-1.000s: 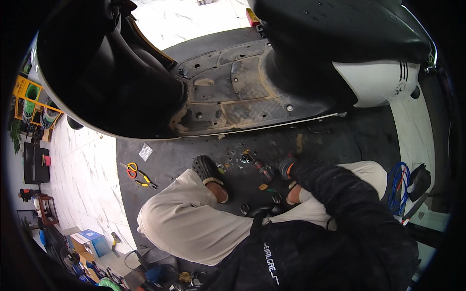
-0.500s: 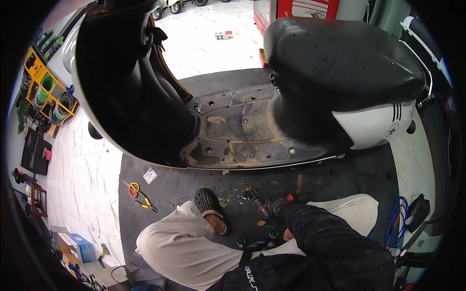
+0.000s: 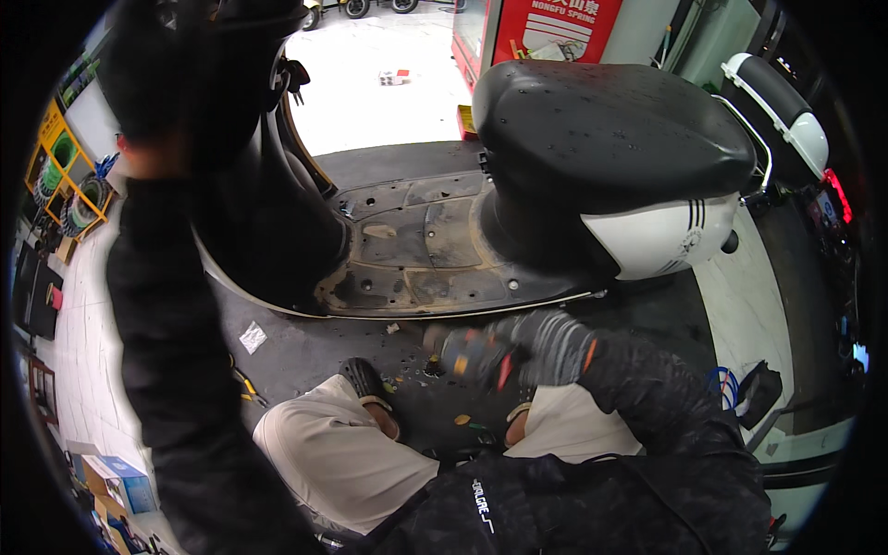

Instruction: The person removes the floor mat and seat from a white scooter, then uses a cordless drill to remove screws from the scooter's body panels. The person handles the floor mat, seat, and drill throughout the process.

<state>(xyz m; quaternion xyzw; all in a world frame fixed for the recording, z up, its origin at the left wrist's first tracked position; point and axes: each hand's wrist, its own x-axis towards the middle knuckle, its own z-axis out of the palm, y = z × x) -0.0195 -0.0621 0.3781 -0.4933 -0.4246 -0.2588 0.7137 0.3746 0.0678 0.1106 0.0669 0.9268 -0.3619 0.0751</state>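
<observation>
My left arm reaches up at the left, and my left hand [image 3: 153, 83], dark and blurred, is at the scooter's black front shield [image 3: 242, 199]; its fingers are indistinct. My right hand [image 3: 550, 347], in a grey striped glove, is closed on a motion-blurred power screwdriver [image 3: 472, 356], held over my lap below the dusty footboard [image 3: 425, 240]. The scooter's black seat [image 3: 606, 129] and white side panel [image 3: 647, 236] are beyond it. A small plastic bag [image 3: 252, 338], yellow-handled pliers [image 3: 248, 387] and small scattered bits lie on the dark mat.
A yellow rack [image 3: 65, 171] stands at the left, above boxes [image 3: 116, 481] lower down. A red cooler [image 3: 546, 37] is behind the seat. A white-and-black top box [image 3: 777, 111] is at the right, and a blue hose [image 3: 721, 381] with a black bag [image 3: 760, 393] lies below it.
My left arm has come into view, raised to the scooter's front. My right hand has lifted the screwdriver from the mat. The view has shifted, showing the top box and cooler.
</observation>
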